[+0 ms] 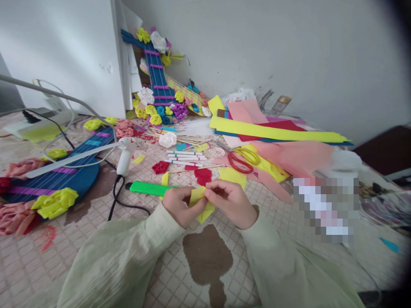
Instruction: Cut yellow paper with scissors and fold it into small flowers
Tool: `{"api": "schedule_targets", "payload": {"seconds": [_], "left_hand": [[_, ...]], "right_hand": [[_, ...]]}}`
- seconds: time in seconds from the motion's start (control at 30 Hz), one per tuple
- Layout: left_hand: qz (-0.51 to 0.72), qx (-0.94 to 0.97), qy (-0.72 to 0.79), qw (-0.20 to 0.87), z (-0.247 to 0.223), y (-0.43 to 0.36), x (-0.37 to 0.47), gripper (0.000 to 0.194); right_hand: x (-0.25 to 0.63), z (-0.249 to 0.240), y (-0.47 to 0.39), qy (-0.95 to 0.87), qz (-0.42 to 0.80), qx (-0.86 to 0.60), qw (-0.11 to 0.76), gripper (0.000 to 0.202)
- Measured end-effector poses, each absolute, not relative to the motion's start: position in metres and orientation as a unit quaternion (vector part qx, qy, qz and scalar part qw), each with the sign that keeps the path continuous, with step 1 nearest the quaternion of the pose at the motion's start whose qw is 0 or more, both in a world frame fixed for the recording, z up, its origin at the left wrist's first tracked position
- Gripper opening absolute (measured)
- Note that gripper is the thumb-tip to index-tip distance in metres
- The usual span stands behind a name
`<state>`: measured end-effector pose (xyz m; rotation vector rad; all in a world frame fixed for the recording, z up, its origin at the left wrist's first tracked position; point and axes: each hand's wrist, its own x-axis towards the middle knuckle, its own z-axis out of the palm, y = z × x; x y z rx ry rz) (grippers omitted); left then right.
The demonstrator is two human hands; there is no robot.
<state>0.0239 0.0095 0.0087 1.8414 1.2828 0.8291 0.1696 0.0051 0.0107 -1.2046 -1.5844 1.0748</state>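
Both hands hold a small piece of yellow crepe paper at the centre of the head view. My left hand is closed on its left side, thumb on top. My right hand pinches the upper right edge of the same paper between thumb and fingertips. Beside my left hand lies a green utility knife, its right end hidden by the hand. A flat yellow sheet and a red paper piece lie just beyond my hands.
Scissors with red handles and yellow handles lie behind. Several markers rest beside a red paper flower. A white glue gun stands left, near a blue paper guitar. Crepe strips are stacked right.
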Motion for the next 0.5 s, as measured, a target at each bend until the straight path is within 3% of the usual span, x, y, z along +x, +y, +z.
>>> {"api": "schedule_targets", "payload": {"seconds": [0.5], "left_hand": [[0.347, 0.701, 0.478, 0.400, 0.0001, 0.0106, 0.0245, 0.028]], "right_hand": [[0.1672, 0.0120, 0.0047, -0.612, 0.426, -0.487, 0.455, 0.015]]}}
